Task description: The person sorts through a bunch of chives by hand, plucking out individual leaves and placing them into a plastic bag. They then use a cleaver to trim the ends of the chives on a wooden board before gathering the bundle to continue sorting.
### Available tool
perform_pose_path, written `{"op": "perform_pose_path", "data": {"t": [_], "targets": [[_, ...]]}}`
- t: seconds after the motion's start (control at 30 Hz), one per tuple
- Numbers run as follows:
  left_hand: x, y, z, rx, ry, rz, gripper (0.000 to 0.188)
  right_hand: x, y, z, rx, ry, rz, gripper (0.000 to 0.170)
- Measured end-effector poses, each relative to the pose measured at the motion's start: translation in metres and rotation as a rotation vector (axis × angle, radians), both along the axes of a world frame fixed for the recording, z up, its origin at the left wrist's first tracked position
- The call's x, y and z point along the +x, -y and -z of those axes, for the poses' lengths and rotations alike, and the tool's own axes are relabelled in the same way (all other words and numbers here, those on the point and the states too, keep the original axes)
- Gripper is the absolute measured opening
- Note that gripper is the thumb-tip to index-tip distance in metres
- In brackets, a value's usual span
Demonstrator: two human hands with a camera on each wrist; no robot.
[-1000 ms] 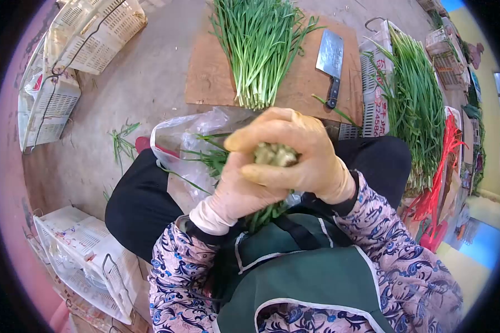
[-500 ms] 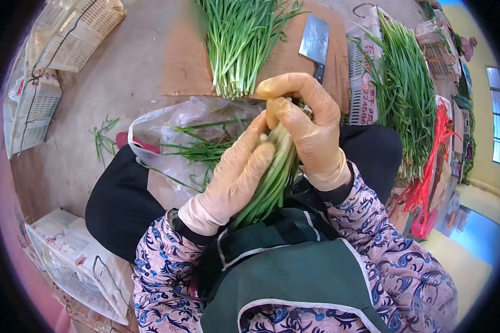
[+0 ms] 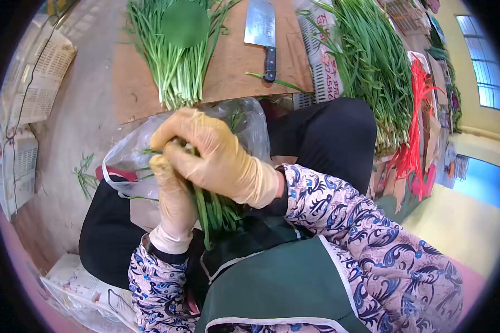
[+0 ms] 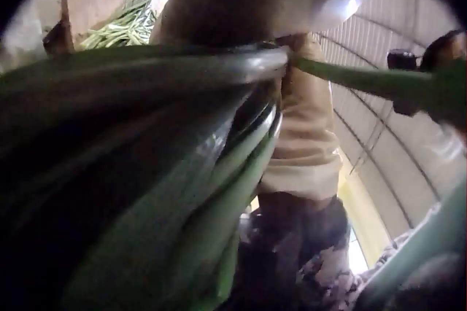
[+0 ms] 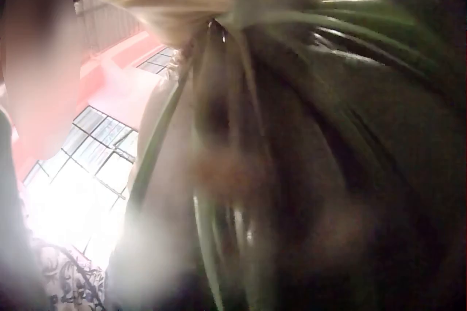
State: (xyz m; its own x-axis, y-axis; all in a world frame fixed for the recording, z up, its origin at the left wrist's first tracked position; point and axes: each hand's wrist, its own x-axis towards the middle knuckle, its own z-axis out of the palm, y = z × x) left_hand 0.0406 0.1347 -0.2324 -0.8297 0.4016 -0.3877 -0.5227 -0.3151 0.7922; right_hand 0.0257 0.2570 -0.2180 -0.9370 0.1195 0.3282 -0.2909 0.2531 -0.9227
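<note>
Both my gloved hands are at a bunch of garlic chives (image 3: 215,213) in front of my lap, its leaves hanging down toward the green apron. From above, my right hand (image 3: 214,152) curls its fingers round the stalk end, which is mostly hidden under the glove. My left hand (image 3: 175,197) grips the same bunch from the left, thumb up beside the right fingers. In the left wrist view the leaves (image 4: 233,172) loom close and dark. Thin leaves (image 5: 208,253) hang below the glove in the right wrist view.
Ahead, a wooden board (image 3: 233,72) bears a larger pile of chives (image 3: 178,77) and a cleaver (image 3: 261,28). A clear plastic bag (image 3: 255,125) lies before my lap. At right stand a crate (image 3: 325,72) heaped with chives and red ties (image 3: 414,133). White crates (image 3: 44,83) line the left.
Both hands moved left in the head view with the chives. The right hand turned over the stalk end and now covers it, while the left thumb came upright. The head view shifted too.
</note>
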Motion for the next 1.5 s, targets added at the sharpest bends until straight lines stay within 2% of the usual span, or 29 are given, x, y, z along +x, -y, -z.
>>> {"op": "perform_pose_path", "data": {"t": [0.03, 0.07, 0.13, 0.23, 0.3, 0.37, 0.43, 0.47, 0.5, 0.53, 0.57, 0.6, 0.63, 0.8, 0.93, 0.97, 1.03, 1.07, 1.13, 1.17, 1.23, 1.27, 1.3, 1.37, 1.43, 1.5], "targets": [[0.0, -0.002, 0.002, 0.006, 0.024, -0.042, 0.082, 0.001, 0.002, -0.001, 0.002, -0.013, -0.024, 0.014], [-0.009, -0.007, -0.003, 0.04, -0.129, -0.008, 0.091, 0.002, 0.005, -0.002, 0.036, -0.054, -0.007, 0.014], [-0.012, -0.009, -0.014, 0.067, -0.105, -0.04, 0.091, 0.006, 0.013, -0.004, 0.098, -0.137, 0.022, 0.015], [-0.014, -0.007, -0.02, 0.063, -0.028, -0.068, 0.093, 0.011, 0.019, -0.012, -0.049, 0.026, 0.032, 0.01], [-0.016, -0.004, -0.02, 0.111, 0.067, -0.077, 0.092, 0.016, 0.028, -0.001, 0.053, 0.008, 0.118, 0.014], [-0.014, -0.004, -0.012, 0.141, 0.112, -0.098, 0.093, 0.016, 0.031, 0.005, 0.069, -0.001, 0.104, 0.015], [-0.013, -0.003, -0.011, 0.131, 0.115, -0.104, 0.089, 0.007, 0.015, 0.005, -0.001, 0.008, -0.018, 0.015], [-0.01, 0.001, -0.009, 0.172, 0.054, -0.023, 0.084, 0.0, 0.003, -0.002, -0.01, 0.007, -0.094, 0.014], [-0.007, 0.005, -0.007, 0.208, -0.009, 0.058, 0.08, 0.001, -0.006, -0.008, 0.01, 0.076, -0.067, 0.015], [-0.011, 0.003, -0.011, 0.001, -0.056, 0.184, 0.081, -0.002, -0.013, -0.01, -0.014, 0.093, -0.042, 0.016], [-0.011, 0.007, -0.005, 0.005, -0.219, 0.357, 0.097, -0.002, -0.018, -0.022, -0.091, 0.163, -0.038, 0.017], [-0.005, 0.002, -0.016, 0.092, -0.029, 0.416, 0.114, -0.002, -0.021, -0.031, -0.136, 0.169, -0.039, 0.017], [-0.001, -0.001, -0.016, 0.105, -0.007, 0.448, 0.118, -0.002, -0.024, -0.037, -0.182, 0.176, -0.034, 0.017], [0.018, -0.003, -0.009, 0.099, -0.008, 0.455, 0.106, 0.011, -0.017, -0.048, -0.255, 0.209, -0.086, 0.016], [0.018, 0.006, -0.013, -0.119, -0.187, 0.476, 0.089, 0.012, -0.01, -0.044, -0.198, 0.127, -0.174, 0.017], [0.016, 0.006, -0.016, -0.085, -0.153, 0.448, 0.086, 0.01, -0.012, -0.043, -0.155, 0.097, -0.198, 0.017], [0.014, 0.006, -0.023, -0.007, -0.088, 0.394, 0.081, 0.002, -0.019, -0.045, 0.079, 0.013, -0.257, 0.017], [0.015, 0.009, -0.02, 0.035, -0.064, 0.419, 0.075, 0.0, -0.021, -0.044, 0.119, 0.008, -0.3, 0.016], [0.016, 0.016, -0.014, 0.072, 0.091, 0.487, 0.074, -0.001, -0.025, -0.045, 0.219, 0.008, -0.402, 0.019], [0.018, 0.016, -0.009, 0.088, 0.169, 0.527, 0.074, 0.004, -0.019, -0.049, 0.171, 0.038, -0.331, 0.025], [0.025, 0.012, -0.001, 0.457, 0.466, 0.422, 0.077, 0.01, -0.02, -0.043, 0.192, 0.049, -0.33, 0.029], [0.025, 0.01, -0.005, 0.284, 0.24, 0.466, 0.077, 0.012, -0.019, -0.044, 0.202, 0.032, -0.299, 0.017], [0.025, 0.01, -0.007, 0.11, 0.013, 0.501, 0.077, 0.016, -0.016, -0.04, 0.172, 0.056, -0.265, 0.015], [0.026, 0.005, 0.0, 0.028, -0.18, 0.488, 0.076, 0.024, -0.011, -0.033, 0.101, 0.103, -0.201, 0.014], [0.025, 0.0, -0.002, 0.001, -0.213, 0.427, 0.076, 0.018, -0.022, -0.037, -0.072, 0.138, -0.294, 0.018], [0.021, -0.003, -0.002, -0.066, -0.28, 0.444, 0.073, 0.018, -0.025, -0.034, -0.052, 0.147, -0.247, 0.022]]}}
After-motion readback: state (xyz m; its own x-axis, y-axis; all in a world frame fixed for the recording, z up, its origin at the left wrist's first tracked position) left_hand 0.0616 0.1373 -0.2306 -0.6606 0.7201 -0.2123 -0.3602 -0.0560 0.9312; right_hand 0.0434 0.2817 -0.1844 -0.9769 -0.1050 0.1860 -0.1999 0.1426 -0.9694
